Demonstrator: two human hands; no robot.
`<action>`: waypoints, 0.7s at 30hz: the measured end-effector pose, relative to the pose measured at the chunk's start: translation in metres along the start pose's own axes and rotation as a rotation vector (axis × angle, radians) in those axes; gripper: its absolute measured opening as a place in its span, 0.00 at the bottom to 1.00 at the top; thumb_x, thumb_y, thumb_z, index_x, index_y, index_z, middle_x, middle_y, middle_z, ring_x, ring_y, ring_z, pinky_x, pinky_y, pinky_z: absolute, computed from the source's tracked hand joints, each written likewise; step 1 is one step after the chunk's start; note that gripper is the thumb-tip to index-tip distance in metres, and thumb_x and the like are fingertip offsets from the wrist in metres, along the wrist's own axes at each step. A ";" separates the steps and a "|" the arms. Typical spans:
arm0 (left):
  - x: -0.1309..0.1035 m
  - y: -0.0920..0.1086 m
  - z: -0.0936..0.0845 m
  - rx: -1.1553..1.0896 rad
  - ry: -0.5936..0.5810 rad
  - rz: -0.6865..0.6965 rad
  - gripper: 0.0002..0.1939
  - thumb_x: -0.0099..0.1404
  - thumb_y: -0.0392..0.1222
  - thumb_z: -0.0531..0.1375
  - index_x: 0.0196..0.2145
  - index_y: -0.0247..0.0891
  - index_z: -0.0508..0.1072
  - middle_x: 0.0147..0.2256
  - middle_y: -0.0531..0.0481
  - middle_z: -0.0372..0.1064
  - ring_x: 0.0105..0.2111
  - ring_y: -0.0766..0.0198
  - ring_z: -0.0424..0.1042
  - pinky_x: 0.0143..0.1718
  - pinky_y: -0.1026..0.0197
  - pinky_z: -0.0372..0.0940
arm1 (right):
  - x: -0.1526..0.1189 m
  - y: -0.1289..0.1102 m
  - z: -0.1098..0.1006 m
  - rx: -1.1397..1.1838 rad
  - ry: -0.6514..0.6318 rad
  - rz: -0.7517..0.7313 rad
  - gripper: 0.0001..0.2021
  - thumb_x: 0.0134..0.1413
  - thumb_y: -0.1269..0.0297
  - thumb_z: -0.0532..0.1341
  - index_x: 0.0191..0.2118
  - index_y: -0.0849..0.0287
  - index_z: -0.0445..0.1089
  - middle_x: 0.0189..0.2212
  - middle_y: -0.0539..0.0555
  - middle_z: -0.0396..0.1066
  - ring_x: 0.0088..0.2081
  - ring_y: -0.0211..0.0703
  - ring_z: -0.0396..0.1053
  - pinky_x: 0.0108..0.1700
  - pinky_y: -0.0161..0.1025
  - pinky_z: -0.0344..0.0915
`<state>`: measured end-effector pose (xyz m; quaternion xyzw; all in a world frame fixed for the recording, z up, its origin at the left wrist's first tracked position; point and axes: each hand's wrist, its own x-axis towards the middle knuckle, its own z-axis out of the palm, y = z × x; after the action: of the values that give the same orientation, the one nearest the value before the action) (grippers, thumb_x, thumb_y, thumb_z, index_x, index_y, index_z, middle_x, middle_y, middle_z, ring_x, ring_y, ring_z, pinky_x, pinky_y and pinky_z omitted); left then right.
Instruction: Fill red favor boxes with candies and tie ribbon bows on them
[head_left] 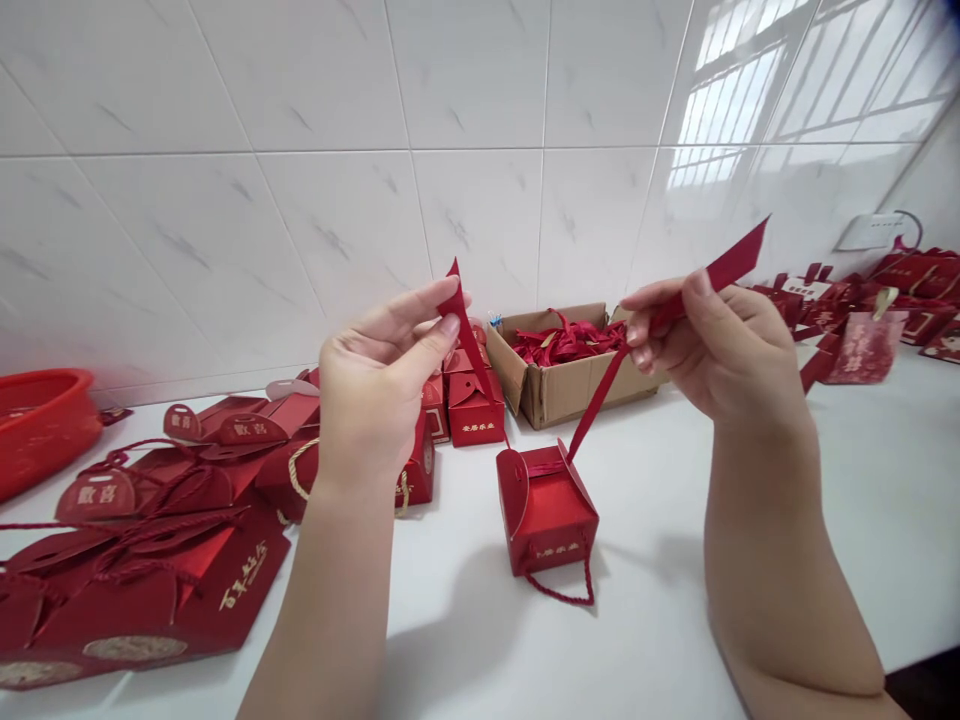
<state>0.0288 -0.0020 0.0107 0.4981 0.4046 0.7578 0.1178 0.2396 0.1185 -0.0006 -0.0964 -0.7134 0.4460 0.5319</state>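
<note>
A small red gift box (551,510) with gold characters stands on the white table, its top flaps folded together and a twisted red cord hanging at its front. A dark red ribbon (600,400) comes up from both sides of its top. My left hand (390,365), above and left of the box, pinches one ribbon end between thumb and fingers. Above and right of the box, my right hand (720,350) grips the other end, whose slanted tip sticks out past the thumb. Both ribbon lengths stretch upward in a V.
Behind the box sits an open cardboard carton (570,392) full of red ribbons. Several red boxes (247,560) crowd the left side, near a red plastic basin (45,430). More red boxes and a pink pouch (868,345) lie at the right, before the tiled wall (480,90).
</note>
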 end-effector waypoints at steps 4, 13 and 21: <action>-0.001 -0.002 0.002 0.040 -0.002 0.051 0.14 0.54 0.31 0.66 0.38 0.43 0.80 0.34 0.52 0.78 0.34 0.66 0.75 0.37 0.66 0.72 | 0.001 0.001 0.006 0.054 -0.038 -0.016 0.12 0.59 0.58 0.56 0.31 0.59 0.72 0.29 0.53 0.72 0.29 0.39 0.70 0.29 0.38 0.68; -0.010 -0.001 0.016 0.104 0.134 0.206 0.13 0.55 0.34 0.67 0.39 0.46 0.77 0.34 0.56 0.75 0.35 0.67 0.76 0.38 0.65 0.72 | 0.003 0.000 0.023 -0.085 0.207 0.007 0.11 0.55 0.54 0.62 0.38 0.56 0.70 0.28 0.51 0.75 0.27 0.37 0.73 0.28 0.34 0.70; -0.007 -0.005 0.017 0.101 0.233 0.344 0.08 0.56 0.31 0.66 0.27 0.45 0.78 0.31 0.57 0.75 0.32 0.69 0.73 0.37 0.65 0.73 | -0.003 -0.009 0.019 -0.172 0.296 -0.060 0.12 0.55 0.53 0.62 0.34 0.54 0.76 0.27 0.51 0.75 0.34 0.41 0.76 0.34 0.38 0.73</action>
<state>0.0458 0.0053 0.0054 0.4741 0.3622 0.7980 -0.0858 0.2283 0.1014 0.0033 -0.1847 -0.6653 0.3483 0.6340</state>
